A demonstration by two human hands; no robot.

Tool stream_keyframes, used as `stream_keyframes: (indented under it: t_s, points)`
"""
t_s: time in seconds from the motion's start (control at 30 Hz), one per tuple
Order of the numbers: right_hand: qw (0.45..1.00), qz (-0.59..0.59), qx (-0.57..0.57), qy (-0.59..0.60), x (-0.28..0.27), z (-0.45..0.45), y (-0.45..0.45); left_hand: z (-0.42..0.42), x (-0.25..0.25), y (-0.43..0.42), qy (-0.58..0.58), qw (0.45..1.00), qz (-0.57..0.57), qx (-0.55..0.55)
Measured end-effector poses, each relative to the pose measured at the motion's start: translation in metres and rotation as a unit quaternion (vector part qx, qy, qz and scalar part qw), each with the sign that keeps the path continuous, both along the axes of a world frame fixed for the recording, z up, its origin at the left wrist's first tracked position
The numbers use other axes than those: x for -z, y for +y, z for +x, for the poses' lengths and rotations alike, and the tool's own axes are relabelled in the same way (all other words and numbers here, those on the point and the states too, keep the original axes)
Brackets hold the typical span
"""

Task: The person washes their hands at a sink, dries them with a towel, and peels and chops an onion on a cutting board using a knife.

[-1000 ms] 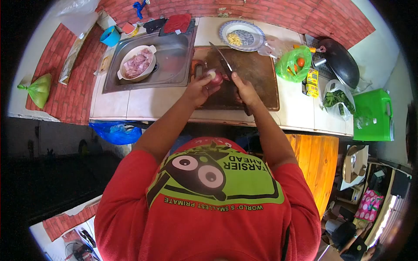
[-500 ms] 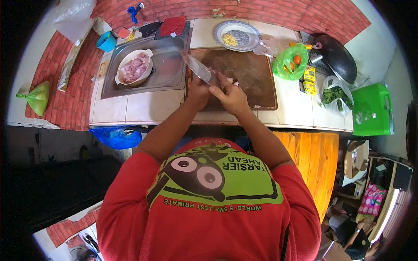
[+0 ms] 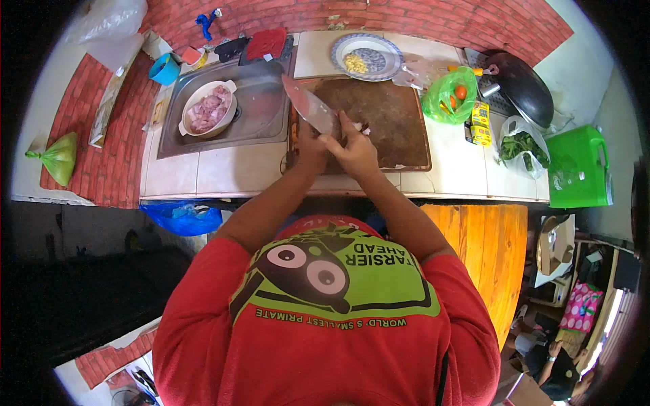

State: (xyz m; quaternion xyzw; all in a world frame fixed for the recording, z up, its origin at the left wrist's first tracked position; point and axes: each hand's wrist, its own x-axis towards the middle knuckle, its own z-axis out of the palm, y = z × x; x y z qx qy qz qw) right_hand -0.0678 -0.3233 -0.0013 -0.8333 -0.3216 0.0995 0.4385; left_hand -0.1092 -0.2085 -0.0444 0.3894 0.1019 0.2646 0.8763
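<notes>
Both hands are close together over the left part of a brown cutting board point(image 3: 399, 135). The knife point(image 3: 308, 105) has its broad blade pointing up and left, with my right hand point(image 3: 355, 152) closed round its lower end. Partly behind the blade, my left hand point(image 3: 313, 152) has its fingers curled; the onion seen in it earlier is hidden now. Small onion pieces point(image 3: 364, 128) lie on the board just right of my right hand. Behind the board stands a patterned plate point(image 3: 387, 62) with chopped yellowish bits point(image 3: 355, 63).
A bowl of raw meat point(image 3: 208, 108) sits in the sink point(image 3: 261, 122) at the left. Right of the board are a green bag with tomatoes point(image 3: 449, 96), yellow packets point(image 3: 480, 125), a bag of leaves point(image 3: 525, 147), a wok point(image 3: 520, 88) and a green container point(image 3: 577, 169). A person point(image 3: 558, 369) is at the lower right.
My right hand has moved left against my left hand, and the knife now lies across the place where the onion showed. Onion pieces have appeared on the board.
</notes>
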Motion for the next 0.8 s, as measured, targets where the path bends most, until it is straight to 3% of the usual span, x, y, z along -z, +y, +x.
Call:
stream_keyframes:
  t_s: [0.07,0.1,0.17,0.2,0.23,0.27,0.3,0.4,0.47,0.5,0.53,0.57,0.6,0.67,0.8]
  points:
    - [0.997,0.041,0.018,-0.060,0.007,-0.001,0.003,0.001,0.007,-0.002,-0.030,0.993,0.111,-0.028]
    - [0.997,0.041,0.019,-0.061,0.020,0.005,0.007,0.002,0.007,-0.002,-0.031,0.993,0.112,-0.027]
    - [0.974,0.194,0.034,-0.108,0.049,0.021,0.015,-0.001,0.003,-0.004,0.037,0.966,0.249,-0.062]
    - [0.974,0.194,0.034,-0.108,0.042,0.024,0.011,-0.004,-0.003,-0.005,0.037,0.966,0.249,-0.062]
    - [0.978,0.188,0.017,0.092,0.025,0.027,0.003,-0.007,-0.010,-0.005,0.077,0.944,0.310,-0.083]
    - [0.942,0.174,0.000,0.287,0.014,0.030,-0.004,-0.010,-0.015,-0.004,0.116,0.917,0.367,-0.104]
    - [0.942,0.173,-0.001,0.287,0.011,0.035,-0.007,-0.012,-0.016,-0.002,0.116,0.917,0.366,-0.104]
    - [0.960,0.077,0.034,0.266,0.011,0.048,-0.008,-0.020,-0.014,0.009,0.131,0.939,0.317,-0.024]
    - [0.935,0.114,0.048,0.332,0.013,0.056,-0.007,-0.024,-0.009,0.013,0.082,0.953,0.284,0.073]
    - [0.904,0.149,0.061,0.395,0.009,0.057,-0.008,-0.027,-0.015,0.010,0.082,0.952,0.285,0.074]
    - [0.902,0.153,0.018,0.402,-0.004,0.056,-0.013,-0.030,-0.023,0.005,0.076,0.977,0.178,0.093]
    - [0.902,0.154,0.018,0.402,-0.001,0.059,-0.014,-0.032,-0.028,0.003,0.068,0.989,0.069,0.109]
    - [0.918,0.115,0.021,0.378,0.006,0.063,-0.014,-0.033,-0.027,0.005,0.068,0.989,0.069,0.108]
    - [0.932,0.077,0.024,0.353,0.021,0.068,-0.017,-0.031,-0.022,0.014,0.043,0.989,-0.038,0.135]
    - [0.895,0.065,0.035,0.440,0.016,0.063,-0.021,-0.024,-0.012,0.024,0.111,0.989,-0.031,0.098]
